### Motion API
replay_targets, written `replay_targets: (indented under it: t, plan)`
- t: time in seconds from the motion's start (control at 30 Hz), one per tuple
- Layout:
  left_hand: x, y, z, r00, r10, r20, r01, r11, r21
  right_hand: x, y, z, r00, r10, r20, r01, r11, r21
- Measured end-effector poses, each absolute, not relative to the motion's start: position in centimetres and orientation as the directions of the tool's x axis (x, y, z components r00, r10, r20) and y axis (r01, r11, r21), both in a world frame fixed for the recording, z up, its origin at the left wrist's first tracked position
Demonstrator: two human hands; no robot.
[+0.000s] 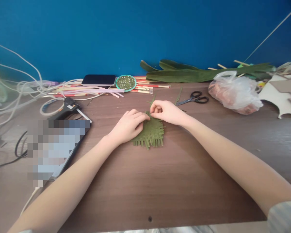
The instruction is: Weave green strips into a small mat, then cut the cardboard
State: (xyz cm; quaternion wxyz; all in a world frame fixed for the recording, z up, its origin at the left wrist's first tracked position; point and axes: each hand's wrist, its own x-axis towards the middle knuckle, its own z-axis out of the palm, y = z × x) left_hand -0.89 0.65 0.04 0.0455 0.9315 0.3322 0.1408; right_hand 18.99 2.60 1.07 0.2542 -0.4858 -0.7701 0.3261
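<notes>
A small square mat [153,131] woven from green leaf strips lies on the table, its strip ends sticking out raggedly along the edges. My left hand [129,125] covers its left side, bent fingers pressing it down, with the thumb beside them on the weave. At the mat's far edge my right hand [165,111] is closed in a pinch on a thin leaf strip [153,98], part of which rises behind the fingers. Black-handled scissors [195,98] lie just beyond my right hand, close to another loose strip [179,94].
To the left are a tablet [60,149], a glue gun [66,108], a tape roll [52,106] and tangled white cables. Along the wall lie a phone [98,80], a round green-rimmed woven piece [126,83], sticks and long leaves [179,75]. A plastic bag [235,92] and cut cardboard [278,94] stand right.
</notes>
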Motion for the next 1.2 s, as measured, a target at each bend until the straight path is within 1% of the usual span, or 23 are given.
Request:
replay_targets:
  t: [0.07,0.2,0.33,0.47,0.77,0.97,1.03,1.07,1.13,1.2]
  plan:
    - [-0.87,0.67,0.08,0.749,0.620,0.233,0.595,-0.785,0.175,18.92,2.58,1.17,-0.404,0.911,0.085,0.559,0.320,-0.765]
    - [-0.83,0.68,0.22,0.761,0.608,0.228,0.587,-0.794,0.158,18.61,2.35,1.45,-0.407,0.897,0.172,0.483,0.371,-0.793]
    - [-0.82,0.69,0.26,0.767,0.602,0.222,0.586,-0.798,0.141,18.31,2.11,1.64,-0.422,0.880,0.218,0.464,0.416,-0.782]
    - [-0.81,0.65,0.28,0.764,0.609,0.213,0.592,-0.793,0.144,18.31,2.18,1.36,-0.425,0.879,0.217,0.452,0.414,-0.790]
    - [-0.83,0.67,0.25,0.762,0.608,0.225,0.590,-0.794,0.146,18.36,2.35,1.19,-0.436,0.882,0.182,0.330,0.344,-0.879]
    - [-0.77,0.65,0.13,0.748,0.621,0.233,0.603,-0.783,0.152,18.55,2.43,1.30,-0.424,0.890,0.168,0.320,0.321,-0.891]
    - [-0.78,0.64,0.12,0.750,0.619,0.234,0.599,-0.785,0.157,18.70,2.62,1.17,-0.402,0.896,0.189,0.364,0.346,-0.865]
    - [-0.78,0.64,0.13,0.749,0.619,0.236,0.598,-0.785,0.159,18.78,2.72,1.08,-0.386,0.897,0.214,0.415,0.376,-0.829]
    - [-0.79,0.64,0.16,0.747,0.619,0.242,0.598,-0.785,0.163,18.91,2.90,0.91,-0.364,0.892,0.267,0.548,0.437,-0.713]
    - [-0.79,0.67,0.19,0.746,0.617,0.248,0.593,-0.786,0.173,18.96,2.97,0.81,-0.373,0.888,0.267,0.659,0.457,-0.597]
